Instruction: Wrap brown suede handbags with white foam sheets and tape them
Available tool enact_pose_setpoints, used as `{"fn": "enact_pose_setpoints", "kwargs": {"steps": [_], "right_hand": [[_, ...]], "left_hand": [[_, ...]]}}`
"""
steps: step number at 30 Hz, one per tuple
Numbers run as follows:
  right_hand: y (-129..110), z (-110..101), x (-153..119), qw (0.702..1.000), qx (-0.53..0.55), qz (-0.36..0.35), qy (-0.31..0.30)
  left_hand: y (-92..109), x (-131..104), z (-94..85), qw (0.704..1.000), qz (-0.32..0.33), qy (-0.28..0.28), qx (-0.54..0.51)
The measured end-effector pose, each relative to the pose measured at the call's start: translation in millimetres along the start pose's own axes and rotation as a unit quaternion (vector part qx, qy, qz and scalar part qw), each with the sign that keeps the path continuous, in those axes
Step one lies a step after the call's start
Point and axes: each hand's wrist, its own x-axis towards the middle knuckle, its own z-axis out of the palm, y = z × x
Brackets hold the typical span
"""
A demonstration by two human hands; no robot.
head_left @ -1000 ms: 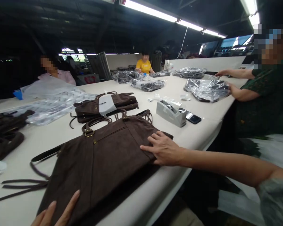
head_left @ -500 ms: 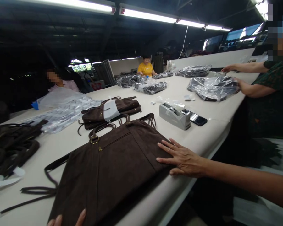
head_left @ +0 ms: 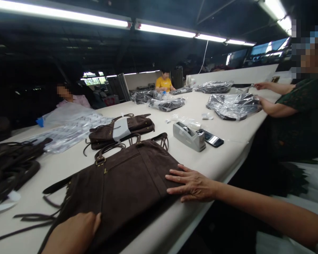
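The 2 hands, left (head_left: 73, 231) curled and right (head_left: 192, 185) spread flat, touch the brown bag (head_left: 127, 176) on the near table (head_left: 201, 165). A tape dispenser (head_left: 189, 136) sits right of 1 folded bag (head_left: 122, 130).

Head view, one, worn: looked forward and down from the near side of the brown suede handbag (head_left: 127, 180). Range: handbag close, in the lower frame; tape dispenser (head_left: 188, 137) just beyond it; plastic-wrapped bag (head_left: 234, 106) farther past it. Upper frame: fluorescent ceiling lights (head_left: 166, 30), beyond and above the handbag.
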Motion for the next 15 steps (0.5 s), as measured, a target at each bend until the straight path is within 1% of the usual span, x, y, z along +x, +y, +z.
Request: {"fn": "enact_pose_setpoints", "kwargs": {"steps": [1, 2, 3, 5, 6, 7, 9, 10, 11, 13, 15], "right_hand": [[-1, -1, 0, 1.0, 0.002, 0.005, 0.002], [-1, -2, 0, 1.0, 0.004, 0.009, 0.002], [-2, -2, 0, 1.0, 0.007, 0.013, 0.002], [-4, -3, 0, 1.0, 0.015, 0.017, 0.008], [-4, -3, 0, 1.0, 0.02, 0.017, 0.014], [-5, -4, -1, 0.999, 0.025, 0.018, 0.02], [-5, -4, -2, 0.999, 0.032, 0.02, 0.026], [-6, -5, -3, 0.999, 0.034, 0.021, 0.027], [-6, -5, -3, 0.999, 0.035, 0.021, 0.028], [-7, -5, -3, 0.999, 0.034, 0.022, 0.035], [-9, -1, -4, 0.998, 0.026, 0.03, 0.046]], "left_hand": [[8, 11, -12.0, 1.0, -0.007, -0.019, 0.011], [14, 22, -23.1, 1.0, 0.001, -0.018, 0.012], [19, 33, -32.9, 1.0, 0.027, 0.005, -0.001], [27, 53, -46.0, 0.989, 0.108, 0.085, -0.057], [31, 62, -48.2, 0.975, 0.15, 0.135, -0.087], [35, 70, -46.6, 0.958, 0.189, 0.188, -0.105], [45, 78, -32.5, 0.922, 0.245, 0.285, -0.09], [51, 78, -21.0, 0.906, 0.264, 0.325, -0.059], [56, 75, -8.3, 0.893, 0.28, 0.351, -0.019], [65, 67, 16.1, 0.875, 0.306, 0.37, 0.06], [69, 62, 32.9, 0.864, 0.317, 0.372, 0.118]]}}
